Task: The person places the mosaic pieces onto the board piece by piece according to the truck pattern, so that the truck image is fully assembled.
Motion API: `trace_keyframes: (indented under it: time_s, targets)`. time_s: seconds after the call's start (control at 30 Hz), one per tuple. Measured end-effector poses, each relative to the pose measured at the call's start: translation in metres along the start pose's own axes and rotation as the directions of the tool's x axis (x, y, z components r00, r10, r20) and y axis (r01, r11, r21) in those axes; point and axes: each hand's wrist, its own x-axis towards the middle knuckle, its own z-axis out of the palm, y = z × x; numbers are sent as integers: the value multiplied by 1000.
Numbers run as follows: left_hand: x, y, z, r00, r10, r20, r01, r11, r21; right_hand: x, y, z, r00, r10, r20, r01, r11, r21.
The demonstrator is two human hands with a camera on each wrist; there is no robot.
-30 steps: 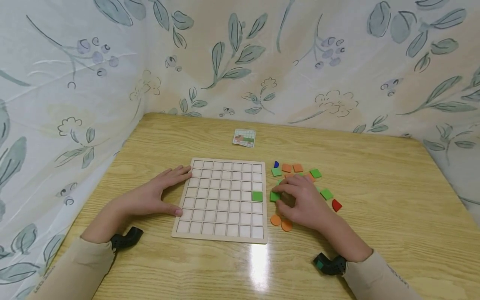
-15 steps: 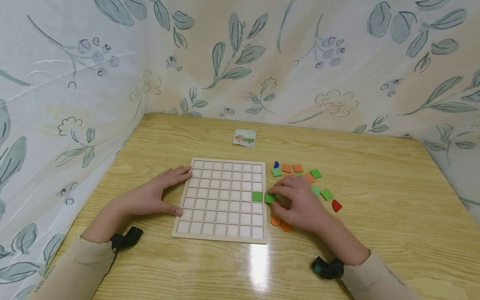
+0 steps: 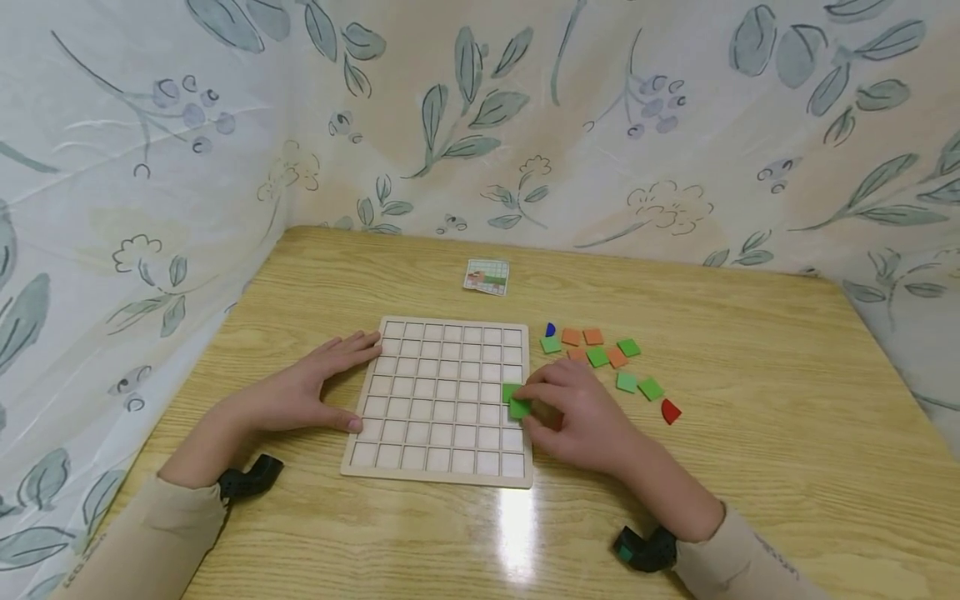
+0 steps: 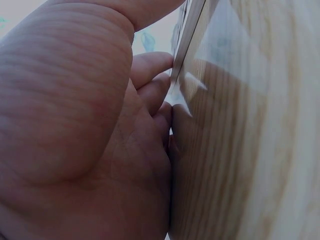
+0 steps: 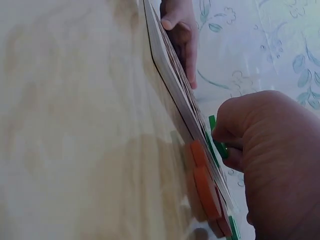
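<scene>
A light wooden grid board (image 3: 437,480) lies on the table, its shallow square cells framed by thin strips. My right hand (image 3: 573,412) pinches a green square tile (image 3: 519,409) between thumb and fingers, over the board's right column. Another green tile (image 3: 511,391) sits in a cell of that column, partly overlapped by the held one. In the right wrist view the held green tile (image 5: 217,140) is tilted at the fingertips. My left hand (image 3: 303,387) rests at the board's left edge, thumb and fingers spread and touching the frame.
Right of the board lie loose pieces: green squares (image 3: 650,388), orange squares (image 3: 593,337), a red quarter-round (image 3: 671,411) and a blue rounded piece (image 3: 551,330). Orange discs (image 5: 206,192) show beside the board in the right wrist view. A small picture card (image 3: 486,277) lies behind the board.
My right hand has carried the green tile leftward from the loose pieces, across the board's right rim and over its right column. The left hand has stayed in place.
</scene>
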Motion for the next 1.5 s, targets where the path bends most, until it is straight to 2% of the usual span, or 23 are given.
trace_keyframes:
  time_s: [0.2, 0.93, 1.27, 1.5]
  targets:
    - [1, -1, 1, 1000, 1, 0, -1, 1000, 5, 0, -4, 4, 1000, -22, 15, 22, 1000, -16]
    - [1, 0, 1, 1000, 2, -4, -2, 1000, 5, -1, -4, 5, 999, -20, 45, 21, 999, -27]
    - [0, -1, 1, 1000, -5, -5, 5, 1000, 6, -3, -1, 5, 999, -25, 36, 26, 999, -18]
    - [-1, 0, 1, 1000, -7, -5, 7, 1000, 1, -2, 2, -1, 1000, -20, 2, 20, 1000, -11]
